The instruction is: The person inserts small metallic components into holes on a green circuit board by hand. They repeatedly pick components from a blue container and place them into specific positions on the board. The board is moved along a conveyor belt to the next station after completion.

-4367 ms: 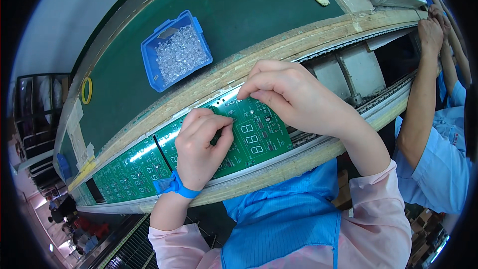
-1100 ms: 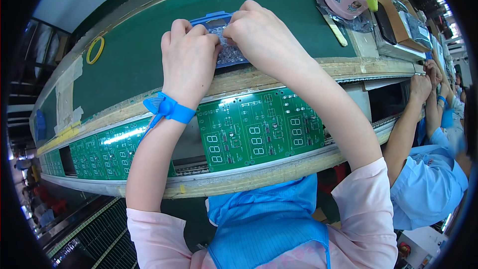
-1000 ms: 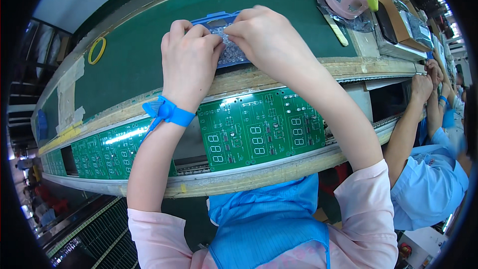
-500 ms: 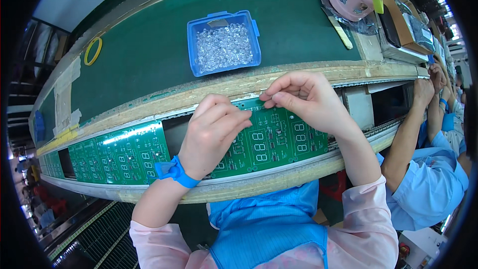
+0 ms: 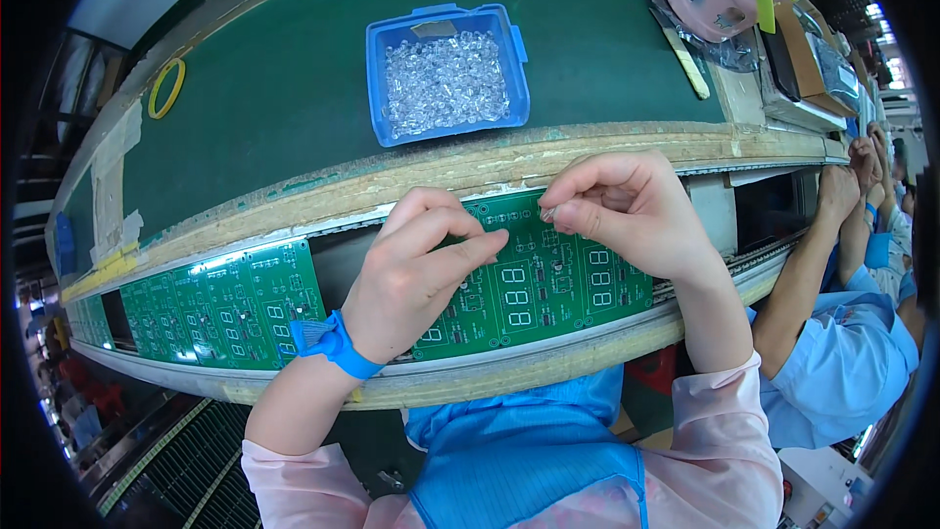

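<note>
Above a green circuit board [image 5: 544,279] lying in the track between the far wooden rail [image 5: 431,168] and the near one, the right hand [image 5: 636,211] has thumb and forefinger pinched together on a small clear part [image 5: 547,214] over the board's far edge. Left hand [image 5: 411,264], blue strap [image 5: 338,345] at its wrist, is over the board's left portion, thumb and forefinger nearly closed, remaining fingers curled; cannot tell whether anything is held between them. Blue bin [image 5: 375,88] of loose clear pieces [image 5: 446,83] stands on the green bench top [image 5: 274,88], beyond the far rail.
</note>
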### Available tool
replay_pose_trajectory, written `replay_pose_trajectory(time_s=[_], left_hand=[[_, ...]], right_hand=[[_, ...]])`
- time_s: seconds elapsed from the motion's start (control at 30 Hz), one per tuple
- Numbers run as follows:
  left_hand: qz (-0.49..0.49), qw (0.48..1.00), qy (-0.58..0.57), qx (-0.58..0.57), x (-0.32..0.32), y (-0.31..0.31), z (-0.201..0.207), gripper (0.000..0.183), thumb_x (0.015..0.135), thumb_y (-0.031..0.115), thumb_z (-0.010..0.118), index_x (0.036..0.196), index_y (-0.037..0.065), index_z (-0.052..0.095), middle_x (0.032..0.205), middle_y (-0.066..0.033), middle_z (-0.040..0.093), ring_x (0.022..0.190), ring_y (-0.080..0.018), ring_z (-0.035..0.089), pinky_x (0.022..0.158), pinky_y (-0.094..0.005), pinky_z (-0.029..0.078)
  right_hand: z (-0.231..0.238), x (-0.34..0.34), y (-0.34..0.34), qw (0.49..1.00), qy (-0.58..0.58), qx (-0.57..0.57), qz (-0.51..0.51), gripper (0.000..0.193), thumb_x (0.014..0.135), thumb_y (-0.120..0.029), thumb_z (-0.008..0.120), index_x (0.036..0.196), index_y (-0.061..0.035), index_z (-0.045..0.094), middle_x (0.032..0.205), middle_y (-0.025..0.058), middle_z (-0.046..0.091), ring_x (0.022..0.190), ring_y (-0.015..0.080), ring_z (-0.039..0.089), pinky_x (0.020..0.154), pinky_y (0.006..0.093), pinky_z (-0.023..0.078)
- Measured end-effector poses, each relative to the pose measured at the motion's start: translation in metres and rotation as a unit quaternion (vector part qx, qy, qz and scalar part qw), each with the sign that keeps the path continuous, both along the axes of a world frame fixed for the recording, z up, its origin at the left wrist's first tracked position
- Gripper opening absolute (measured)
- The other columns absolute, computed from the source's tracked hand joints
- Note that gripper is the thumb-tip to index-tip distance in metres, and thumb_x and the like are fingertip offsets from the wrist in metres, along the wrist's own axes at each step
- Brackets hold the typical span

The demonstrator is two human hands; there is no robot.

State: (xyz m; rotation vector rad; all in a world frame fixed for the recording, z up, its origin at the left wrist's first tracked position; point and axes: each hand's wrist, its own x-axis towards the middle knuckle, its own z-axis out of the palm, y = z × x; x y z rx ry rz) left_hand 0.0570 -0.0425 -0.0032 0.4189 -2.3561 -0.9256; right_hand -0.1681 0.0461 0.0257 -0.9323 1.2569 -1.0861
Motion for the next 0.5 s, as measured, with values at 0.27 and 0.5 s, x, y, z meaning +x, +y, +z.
replay_pose_trajectory(time_s=[0.27, 0.5], left_hand=[[0.020, 0.999, -0.017, 0.021, 0.001, -0.002, -0.005, 0.022, 0.067, -0.005, 0.077, 0.088, 0.003, 0.075, 0.087, -0.0057, 0.070, 0.090, -0.0251, 0.063, 0.077, -0.0350, 0.054], [0.031, 0.999, -0.024, 0.023, 0.001, -0.001, -0.007, 0.022, 0.067, -0.005, 0.077, 0.088, 0.003, 0.075, 0.088, -0.0062, 0.071, 0.091, -0.0253, 0.064, 0.077, -0.0346, 0.054]], right_hand=[[-0.012, 0.003, -0.005, 0.872, 0.435, -0.217, 0.054, 0.009, 0.079, 0.001, 0.072, 0.088, -0.0015, 0.071, 0.089, 0.0076, 0.063, 0.087, 0.0250, 0.059, 0.077, 0.0352, 0.048], [-0.016, 0.012, -0.002, 0.831, 0.504, -0.229, 0.056, 0.008, 0.076, 0.001, 0.070, 0.083, 0.0000, 0.069, 0.090, 0.0080, 0.060, 0.090, 0.0279, 0.058, 0.079, 0.0380, 0.050]])
